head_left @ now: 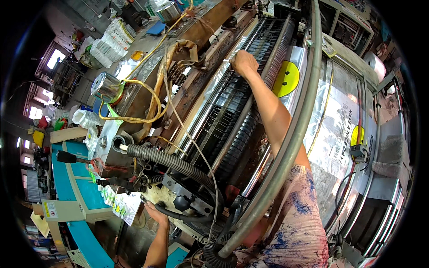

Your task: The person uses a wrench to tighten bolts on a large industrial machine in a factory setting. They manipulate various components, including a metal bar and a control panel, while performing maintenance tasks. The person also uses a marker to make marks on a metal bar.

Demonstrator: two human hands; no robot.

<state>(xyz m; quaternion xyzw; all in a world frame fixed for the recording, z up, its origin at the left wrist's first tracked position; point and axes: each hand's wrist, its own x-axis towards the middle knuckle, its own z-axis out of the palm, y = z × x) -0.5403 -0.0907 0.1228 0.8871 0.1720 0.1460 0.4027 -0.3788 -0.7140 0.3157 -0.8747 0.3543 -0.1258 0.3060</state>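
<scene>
1. Head view: the right hand (244, 62) reaches far over the machine, fingers curled down onto the black ribbed roller bed (241, 111); whether it grips anything there cannot be told.
2. The left hand (154, 212) sits low at the machine's near end, fingers loosely spread, touching the underside just below a black corrugated hose (178, 163).
3. Clear plastic film (333, 125) with a yellow smiley print (286, 78) runs right of the roller bed, behind a curved grey pipe (295, 129).

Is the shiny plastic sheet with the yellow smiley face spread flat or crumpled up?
Spread flat. The plastic sheet lies smooth over the machine, and its smiley face shows unwrinkled beside the right hand.
</scene>
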